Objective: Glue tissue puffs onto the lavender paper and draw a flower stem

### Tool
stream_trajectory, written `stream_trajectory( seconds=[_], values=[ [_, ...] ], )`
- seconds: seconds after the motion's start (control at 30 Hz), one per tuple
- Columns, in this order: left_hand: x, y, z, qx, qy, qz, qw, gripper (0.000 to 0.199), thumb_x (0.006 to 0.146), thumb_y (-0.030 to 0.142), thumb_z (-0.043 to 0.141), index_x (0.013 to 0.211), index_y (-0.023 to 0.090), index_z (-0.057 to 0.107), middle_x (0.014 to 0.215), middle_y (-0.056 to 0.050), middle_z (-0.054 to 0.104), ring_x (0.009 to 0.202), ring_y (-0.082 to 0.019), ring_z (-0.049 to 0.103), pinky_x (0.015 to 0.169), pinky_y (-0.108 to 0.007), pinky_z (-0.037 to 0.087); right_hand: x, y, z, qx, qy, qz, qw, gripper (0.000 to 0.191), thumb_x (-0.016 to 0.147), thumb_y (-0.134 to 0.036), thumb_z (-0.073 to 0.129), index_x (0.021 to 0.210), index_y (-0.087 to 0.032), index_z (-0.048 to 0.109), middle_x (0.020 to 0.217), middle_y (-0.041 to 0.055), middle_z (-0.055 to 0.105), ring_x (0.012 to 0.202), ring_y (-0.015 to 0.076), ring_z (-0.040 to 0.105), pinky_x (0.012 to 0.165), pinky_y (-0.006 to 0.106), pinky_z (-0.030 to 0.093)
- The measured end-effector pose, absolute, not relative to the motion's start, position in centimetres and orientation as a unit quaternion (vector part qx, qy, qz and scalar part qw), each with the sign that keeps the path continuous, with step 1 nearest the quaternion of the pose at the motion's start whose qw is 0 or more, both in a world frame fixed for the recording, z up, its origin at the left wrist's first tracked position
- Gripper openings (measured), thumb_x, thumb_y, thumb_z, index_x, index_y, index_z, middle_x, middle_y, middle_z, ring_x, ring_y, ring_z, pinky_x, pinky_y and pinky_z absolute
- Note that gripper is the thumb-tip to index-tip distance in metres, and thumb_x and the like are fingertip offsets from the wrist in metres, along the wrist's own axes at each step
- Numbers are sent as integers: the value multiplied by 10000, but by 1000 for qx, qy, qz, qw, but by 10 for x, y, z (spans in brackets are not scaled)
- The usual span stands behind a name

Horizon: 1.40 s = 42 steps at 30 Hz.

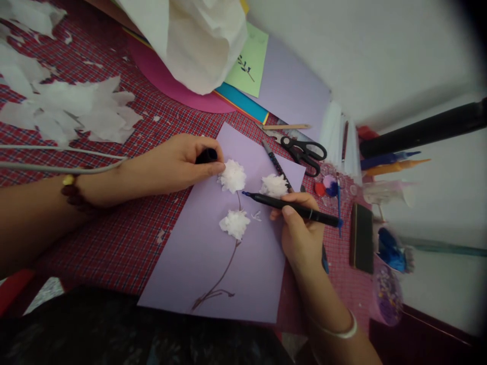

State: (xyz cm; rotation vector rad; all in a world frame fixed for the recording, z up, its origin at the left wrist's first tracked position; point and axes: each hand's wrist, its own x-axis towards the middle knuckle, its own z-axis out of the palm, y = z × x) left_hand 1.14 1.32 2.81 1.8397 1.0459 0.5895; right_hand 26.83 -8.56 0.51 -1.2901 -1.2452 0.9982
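My right hand [302, 233] grips a black marker [277, 202] with a blue tip, which points left just above a sheet of purple paper [198, 253]. My left hand [190, 159] is closed around a black marker cap [206, 155]; its fingertips reach the edge of a white paper flower [232, 176]. Below that sits a second white flower [235, 224], and a third white flower [274, 185] lies right of it, partly behind the marker. A brown stem [224, 268] is drawn on the sheet, with a thin line between the two left flowers.
Black-handled scissors [300, 149], a pencil [287, 126] and a dark pen [276, 161] lie beyond the sheet. Crumpled white tissue paper [72, 109] covers the left of the checked tablecloth [125, 243]. At right are a phone [361, 238] and a cup with blue contents [391, 248].
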Motion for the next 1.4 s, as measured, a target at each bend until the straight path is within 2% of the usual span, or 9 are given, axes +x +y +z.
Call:
stream_trajectory(
  seconds=[0.67,0.87,1.4],
  values=[
    [12,14,30,744,426,232,459,227,816,373,552,786,157,614,620,24,523,547,-90,435,506,-212,315,268,-84,6,-545,-532,423,492,85,853,-262,655,933,-243,637,683,-39,617,609,126,577,586,277,434],
    [12,13,29,741,421,237,466,214,818,376,560,781,173,617,615,23,526,542,-92,440,508,-217,312,267,-82,12,-542,-489,425,535,76,814,-271,644,878,-232,630,635,-40,585,565,124,545,568,279,425],
    [10,9,38,739,425,203,482,178,883,310,534,842,149,599,645,51,482,566,-62,394,501,-201,307,274,-94,10,-543,-527,425,497,91,861,-305,667,938,-264,640,708,-42,610,581,125,545,546,271,407]
  ],
)
